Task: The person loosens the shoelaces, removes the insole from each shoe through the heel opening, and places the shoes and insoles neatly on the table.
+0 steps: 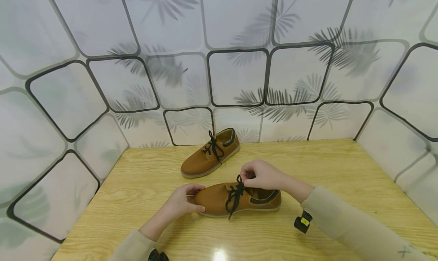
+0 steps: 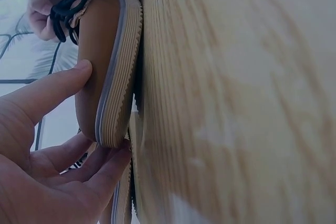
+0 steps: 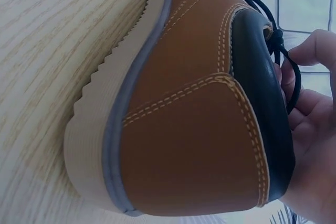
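Observation:
A brown lace-up shoe [image 1: 213, 199] with a black collar stands on the table, its toe to the left. My left hand [image 1: 177, 204] grips the toe: in the left wrist view the thumb [image 2: 79, 74] presses one side of the upper and the fingertips reach the front edge of the ribbed sole [image 2: 119, 93]. Above the shoe's opening, my right hand [image 1: 262, 175] pinches the black shoelace [image 1: 234, 197], which is tied in a bow. From the right wrist, the lace's knot [image 3: 275, 38] and a loop show beside the fingers, in front of the shoe's heel [image 3: 194, 150].
A matching brown shoe [image 1: 196, 163], its black lace also in a bow, stands farther back on the wooden table [image 1: 137, 177]. Behind the table hangs a pale curtain-like backdrop [image 1: 236, 78] with dark outlines and leaf prints, closing in the left and right sides too.

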`<state>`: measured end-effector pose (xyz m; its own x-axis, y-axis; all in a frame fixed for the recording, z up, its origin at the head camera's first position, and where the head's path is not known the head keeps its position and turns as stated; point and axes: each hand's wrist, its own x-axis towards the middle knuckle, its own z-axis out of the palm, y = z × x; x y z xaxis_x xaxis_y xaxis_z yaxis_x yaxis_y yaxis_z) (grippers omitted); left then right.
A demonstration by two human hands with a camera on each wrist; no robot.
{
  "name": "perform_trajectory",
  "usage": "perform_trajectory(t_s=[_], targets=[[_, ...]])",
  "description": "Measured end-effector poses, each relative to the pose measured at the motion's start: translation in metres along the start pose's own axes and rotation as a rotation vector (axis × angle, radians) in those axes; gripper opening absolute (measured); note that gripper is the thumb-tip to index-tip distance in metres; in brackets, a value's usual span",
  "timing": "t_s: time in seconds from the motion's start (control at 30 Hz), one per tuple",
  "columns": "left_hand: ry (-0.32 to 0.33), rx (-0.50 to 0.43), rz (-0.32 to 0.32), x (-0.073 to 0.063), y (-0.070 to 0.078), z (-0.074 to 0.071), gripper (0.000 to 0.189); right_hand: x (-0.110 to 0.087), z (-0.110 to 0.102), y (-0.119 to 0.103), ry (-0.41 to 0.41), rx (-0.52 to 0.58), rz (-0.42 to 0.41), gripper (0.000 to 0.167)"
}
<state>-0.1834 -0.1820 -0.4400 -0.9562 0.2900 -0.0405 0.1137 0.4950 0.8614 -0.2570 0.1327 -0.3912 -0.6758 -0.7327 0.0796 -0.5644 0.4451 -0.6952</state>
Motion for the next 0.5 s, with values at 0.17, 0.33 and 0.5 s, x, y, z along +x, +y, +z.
perform_trajectory(t_s=[0.17,0.33,0.5], targets=[[-0.004,0.0,-0.004,-0.0004,0.0011,0.0002,0.062,0.0007,-0.0019,0.0013,-0.01,0.138,0.048,0.016],[-0.006,-0.015,-0.018,-0.0012,0.0019,0.0,0.063,0.0019,-0.0017,0.002,-0.005,0.236,0.092,0.017],[-0.013,-0.014,-0.015,-0.001,0.0011,-0.0004,0.063,0.0023,-0.0028,0.0049,-0.027,0.19,0.039,0.013]])
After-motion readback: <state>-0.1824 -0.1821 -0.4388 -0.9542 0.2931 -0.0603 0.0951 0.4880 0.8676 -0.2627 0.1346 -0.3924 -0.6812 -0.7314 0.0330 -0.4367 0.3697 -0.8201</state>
